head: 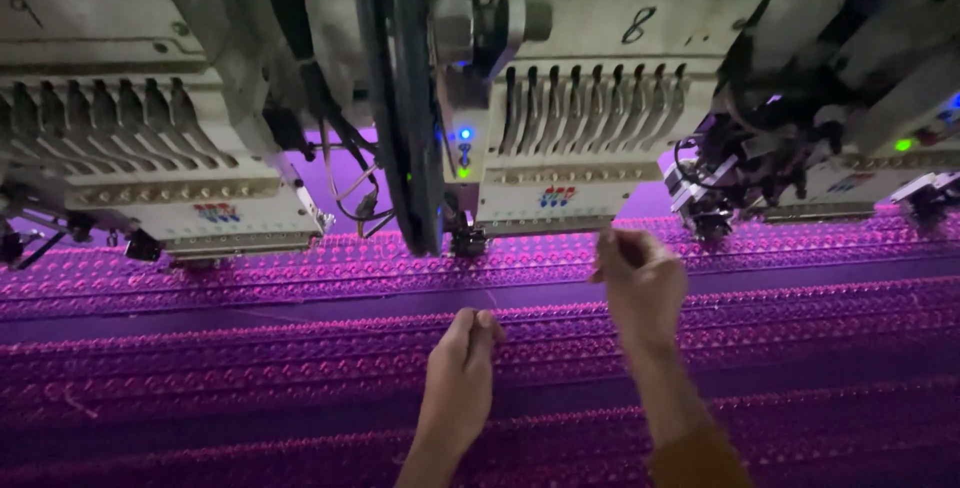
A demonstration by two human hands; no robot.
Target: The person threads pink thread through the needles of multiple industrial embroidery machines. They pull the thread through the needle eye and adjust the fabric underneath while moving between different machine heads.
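My left hand (460, 373) hovers just over the purple embroidered fabric (250, 348), fingertips pinched on a thin thread (490, 298) that runs up toward the needle area (468, 240) of the middle embroidery head (575, 138). My right hand (640, 283) is raised a little higher to the right, below that head. Its fingers are closed in a pinch, apparently on the other end of the same fine thread, which is too thin to see there.
Three cream embroidery heads hang over the fabric: one at the left (150, 148), the middle one, and one at the right (880, 138) with a dark attachment (720, 188). A black vertical bar (410, 108) stands between left and middle heads. Small blue and green lamps glow.
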